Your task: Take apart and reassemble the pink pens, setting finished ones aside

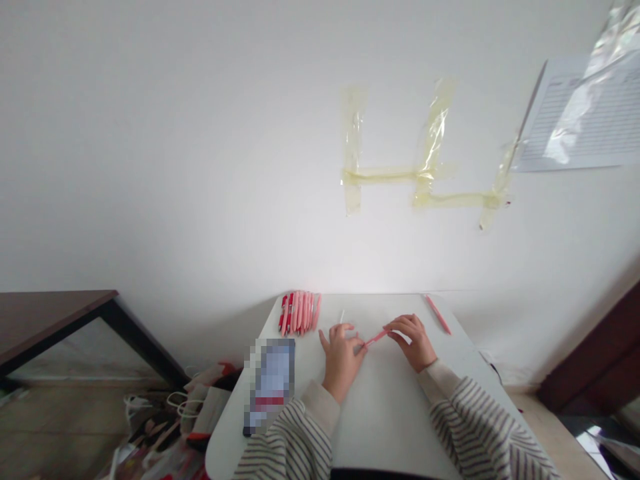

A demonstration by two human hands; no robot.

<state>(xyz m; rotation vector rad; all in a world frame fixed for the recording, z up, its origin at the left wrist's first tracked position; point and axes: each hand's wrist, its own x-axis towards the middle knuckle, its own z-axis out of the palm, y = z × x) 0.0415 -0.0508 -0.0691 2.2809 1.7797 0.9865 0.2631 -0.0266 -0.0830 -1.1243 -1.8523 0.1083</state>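
Note:
A slim pink pen [377, 336] slants between my two hands just above the white table [385, 413]. My left hand [343, 360] pinches its lower left end, between thumb and forefinger, with the other fingers spread. The upper right end is in the fingertips of my right hand [414, 339]. Whether the pen is whole or in parts is too small to make out. Behind my left hand lies a thin white stick [343, 316], partly hidden by the fingers.
Several pink and red pens [300, 313] lie side by side at the back left. Another pink pen [439, 315] lies at the back right. A blurred phone-like slab [273, 383] rests by the left edge. Bags and clutter [170, 427] fill the floor at left; a wall stands behind.

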